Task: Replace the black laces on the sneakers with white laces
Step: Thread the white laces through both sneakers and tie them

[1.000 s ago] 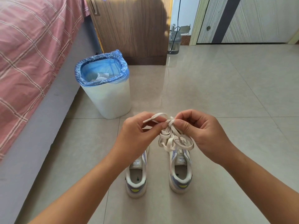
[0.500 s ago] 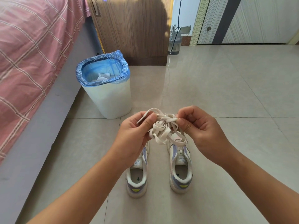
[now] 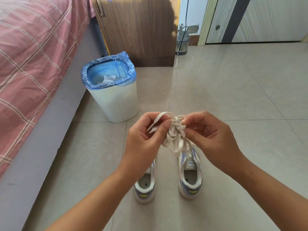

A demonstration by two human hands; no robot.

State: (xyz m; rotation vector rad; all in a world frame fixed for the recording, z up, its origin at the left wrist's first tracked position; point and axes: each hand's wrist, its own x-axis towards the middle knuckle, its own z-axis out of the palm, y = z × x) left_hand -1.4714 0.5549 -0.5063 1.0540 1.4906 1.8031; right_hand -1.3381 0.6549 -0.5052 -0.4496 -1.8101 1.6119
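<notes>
Tongue label (image 3: pixel 190 163) on the right sneaker (image 3: pixel 190 177) is too small to read.

A home bedroom: a bed (image 3: pixel 33 64) with a pink checked cover, a wooden wardrobe (image 3: pixel 138 27), a lined bin (image 3: pixel 111 90) (blue bag) on a tiled floor (image 3: pixel 233 97).

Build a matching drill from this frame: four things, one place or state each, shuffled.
1. bundle of white flat laces
2. white plastic bin with blue liner
3. pair of white and lilac sneakers
4. pink checked bedsheet

A. on the floor, heels toward the camera
B. far left, over the mattress
C. pinched between both hands
D. beside the bed, paper inside

Pairs: 1-C, 2-D, 3-A, 4-B
</notes>
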